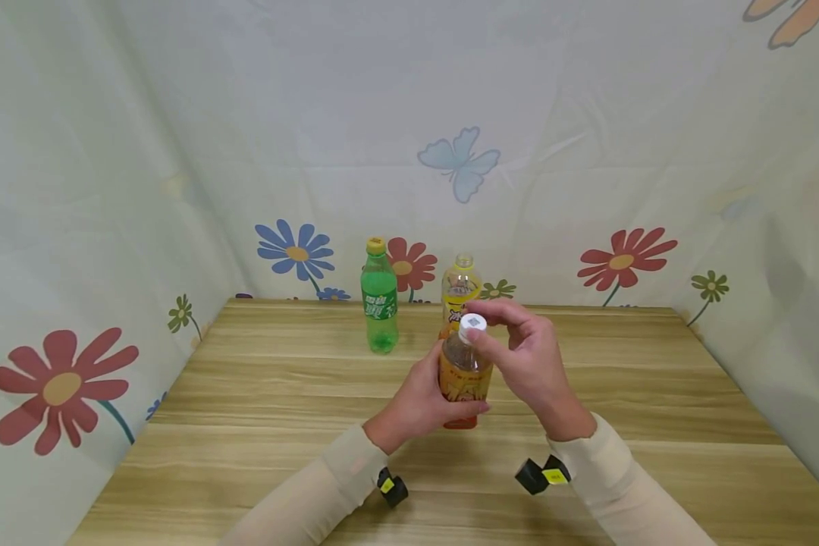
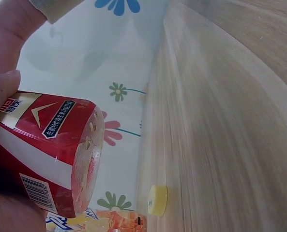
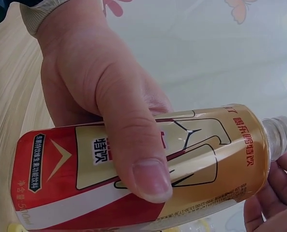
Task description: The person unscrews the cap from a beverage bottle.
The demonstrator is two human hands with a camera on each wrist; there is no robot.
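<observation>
Red-and-gold labelled tea bottle [image 1: 462, 375], amber liquid, gripped by left hand [image 1: 419, 402], right hand [image 1: 528, 360] pinching white cap [image 1: 473, 324]

Left hand [image 1: 419, 406] grips the tea bottle [image 1: 462, 375]; right hand [image 1: 528, 364] pinches its white cap [image 1: 473, 324]

Both arms are covered in long, pale beige sleeves of a soft, close-fitting fabric, each ending in a ribbed cuff at the wrist. Under the left sleeve [image 1: 314, 497] sits a small black camera unit [image 1: 392, 487] with a yellow sticker on it, and a matching black unit [image 1: 542, 475] with a yellow patch hangs below the right sleeve [image 1: 621, 485]. The hands are bare, without rings or gloves.
</observation>
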